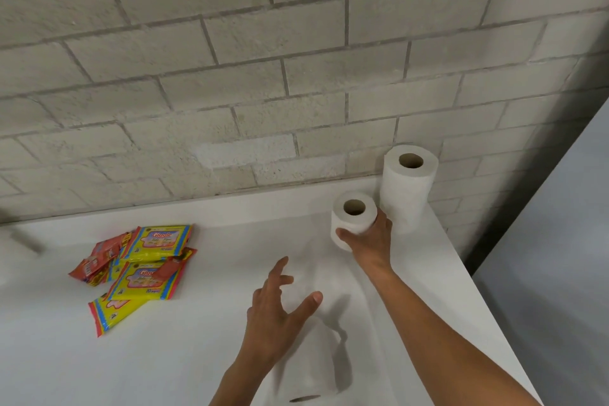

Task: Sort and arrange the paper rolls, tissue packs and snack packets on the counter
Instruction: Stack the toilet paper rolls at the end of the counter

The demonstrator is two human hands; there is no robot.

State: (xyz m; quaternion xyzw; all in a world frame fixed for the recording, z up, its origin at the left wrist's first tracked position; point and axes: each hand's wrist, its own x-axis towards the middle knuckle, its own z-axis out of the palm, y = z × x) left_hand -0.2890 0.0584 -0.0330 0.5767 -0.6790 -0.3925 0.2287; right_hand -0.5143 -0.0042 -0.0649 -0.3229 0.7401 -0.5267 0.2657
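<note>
Gripping the small roll (353, 219), right hand (372, 241); left hand (276, 310) spread.

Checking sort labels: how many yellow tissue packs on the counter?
3, overlapping at left: rear pack, middle pack, front pack. Red snack packets may hide more.

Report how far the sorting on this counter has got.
Done: a tall roll stands upright by the wall.
In hand: the right hand grips a short roll beside it; the left hand hovers open.
Left: the yellow tissue packs and red snack packets lie in a mixed, overlapping pile.
</note>
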